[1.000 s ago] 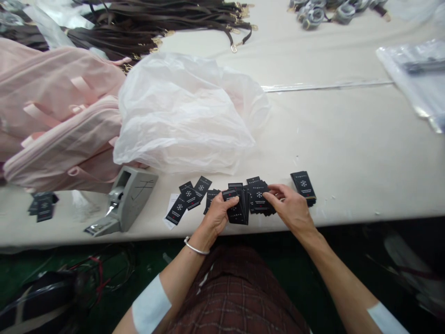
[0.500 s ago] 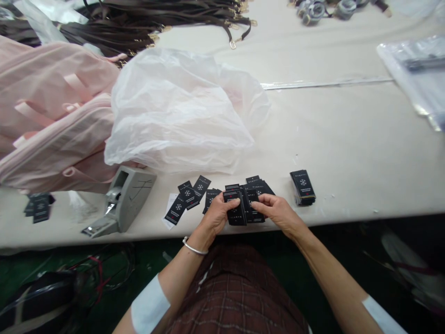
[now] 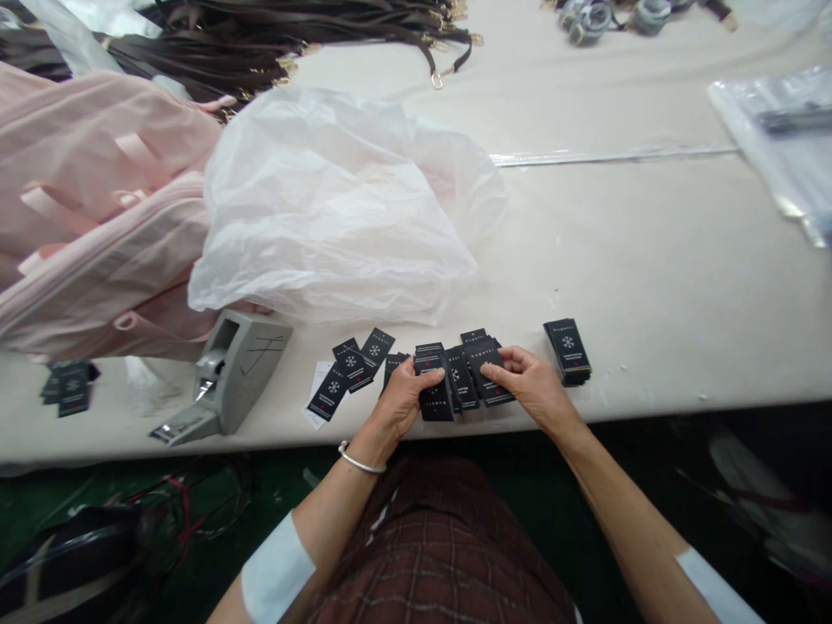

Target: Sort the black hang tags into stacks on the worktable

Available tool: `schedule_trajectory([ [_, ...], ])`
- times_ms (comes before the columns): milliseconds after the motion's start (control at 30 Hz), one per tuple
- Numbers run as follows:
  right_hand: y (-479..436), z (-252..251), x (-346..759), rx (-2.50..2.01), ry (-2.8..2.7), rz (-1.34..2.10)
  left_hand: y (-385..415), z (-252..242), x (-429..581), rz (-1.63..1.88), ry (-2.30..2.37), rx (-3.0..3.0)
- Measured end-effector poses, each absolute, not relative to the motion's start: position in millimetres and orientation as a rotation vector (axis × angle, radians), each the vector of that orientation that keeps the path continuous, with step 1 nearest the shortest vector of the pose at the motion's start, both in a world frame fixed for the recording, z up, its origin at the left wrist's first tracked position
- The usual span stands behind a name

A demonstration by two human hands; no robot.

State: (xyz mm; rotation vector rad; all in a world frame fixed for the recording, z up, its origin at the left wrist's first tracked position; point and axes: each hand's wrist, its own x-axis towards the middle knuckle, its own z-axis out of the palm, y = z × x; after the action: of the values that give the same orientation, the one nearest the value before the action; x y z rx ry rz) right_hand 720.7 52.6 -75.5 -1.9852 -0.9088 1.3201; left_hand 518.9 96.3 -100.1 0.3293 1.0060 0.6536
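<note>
Thin, light, slippery black tags [image 3: 463, 378], best pinched by edges; left hand [image 3: 404, 400] closed round a small stack, right hand [image 3: 536, 388] pinching fanned ones

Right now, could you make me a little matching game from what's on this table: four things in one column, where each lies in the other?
Things:
1. neat stack of black tags
2. grey tag gun
3. white plastic bag
4. dark straps

Places:
A. far edge, top left
B. middle of the table, crumpled
C. near edge, left of the loose tags
D. near edge, just right of the right hand

Pairs: 1-D, 2-C, 3-B, 4-A
</note>
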Motion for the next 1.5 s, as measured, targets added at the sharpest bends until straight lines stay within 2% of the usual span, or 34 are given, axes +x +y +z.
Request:
schedule_trajectory([
  [100,49,-77,730,-2.214,-1.368,0.885,98,-101,518,0.648,1.016,0.315],
  [200,47,-69,726,-2.163,-1.623,0.556,98,-100,519,0.639,1.016,0.307],
  [267,48,-63,718,-2.119,-1.529,0.723,98,-100,522,0.637,0.998,0.310],
  [367,50,-60,706,-1.994,-1.241,1.309,97,-99,525,0.639,0.971,0.316],
  [433,52,-62,701,-1.948,-1.086,1.471,97,-97,526,0.635,0.980,0.324],
  [567,52,-66,703,-1.984,-0.900,1.414,97,-96,525,0.624,1.016,0.318],
  [733,52,-63,708,-1.827,-0.783,1.606,97,-98,522,0.621,1.013,0.318],
  [833,53,-65,711,-1.832,-0.754,1.595,97,-100,522,0.625,1.018,0.318],
  [900,53,-69,716,-1.953,-0.840,1.463,97,-101,522,0.638,1.026,0.314],
  [1000,50,-73,722,-2.154,-1.217,1.057,97,-101,520,0.651,1.029,0.306],
  [1067,45,-71,723,-2.173,-1.488,0.735,97,-100,519,0.651,1.024,0.306],
  [1133,42,-66,719,-2.131,-1.601,0.556,96,-98,520,0.651,1.016,0.306],
  [1200,40,-61,711,-2.097,-1.519,0.706,95,-96,521,0.654,1.005,0.305],
  [1333,41,-59,699,-1.965,-1.123,1.419,94,-92,525,0.648,1.001,0.305],
  [1400,42,-62,699,-1.995,-1.019,1.454,93,-91,525,0.645,1.012,0.302],
  [1500,42,-67,704,-2.099,-1.019,1.306,93,-92,522,0.634,1.027,0.311],
])
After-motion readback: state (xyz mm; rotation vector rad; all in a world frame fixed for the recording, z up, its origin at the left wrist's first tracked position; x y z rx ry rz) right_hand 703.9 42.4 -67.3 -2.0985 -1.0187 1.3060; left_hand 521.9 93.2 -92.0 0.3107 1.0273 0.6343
